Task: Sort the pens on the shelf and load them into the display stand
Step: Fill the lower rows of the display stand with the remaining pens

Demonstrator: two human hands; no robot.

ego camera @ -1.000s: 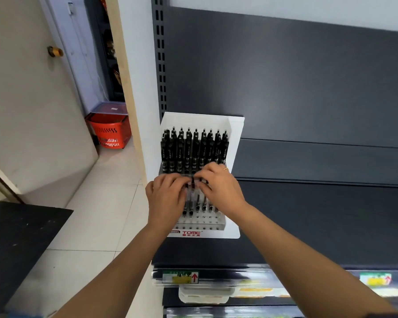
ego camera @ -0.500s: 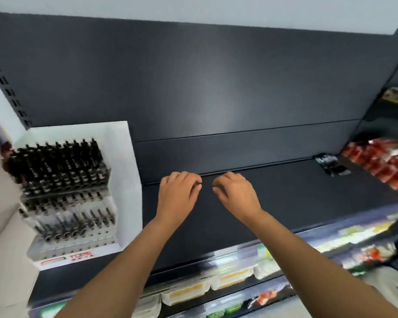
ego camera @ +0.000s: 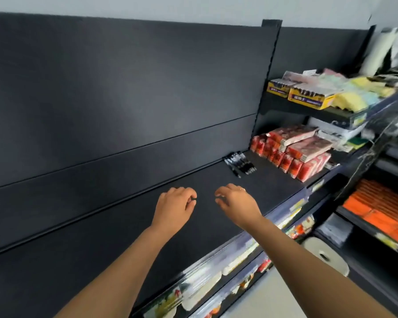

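Nearest the camera, two bare forearms are reaching out over the dark shelf (ego camera: pixel 124 237), and the left hand (ego camera: pixel 174 207) and the right hand (ego camera: pixel 237 203) are hovering side by side above it, a little apart, palms down and fingers loosely curled. A small dark speck is showing at the fingertips of each, and I cannot tell whether either hand is pinching something or holding nothing. Further back and to the right, the pens (ego camera: pixel 239 165) are lying flat in a small black cluster near the back panel (ego camera: pixel 124 88), just beside a stack of red packs (ego camera: pixel 292 154); the display stand is not appearing in this view. The pens are probably going to feel light, stiff and smooth, liable to roll on the flat matt shelf, so gathering several at mid-barrel, or lifting one by its middle, looks like the safest hold. Nothing is lying on the shelf between hands and pens. Beyond, a higher shelf is carrying yellow boxes (ego camera: pixel 308 97), and a neighbouring unit at the right is holding orange packs (ego camera: pixel 381 210).
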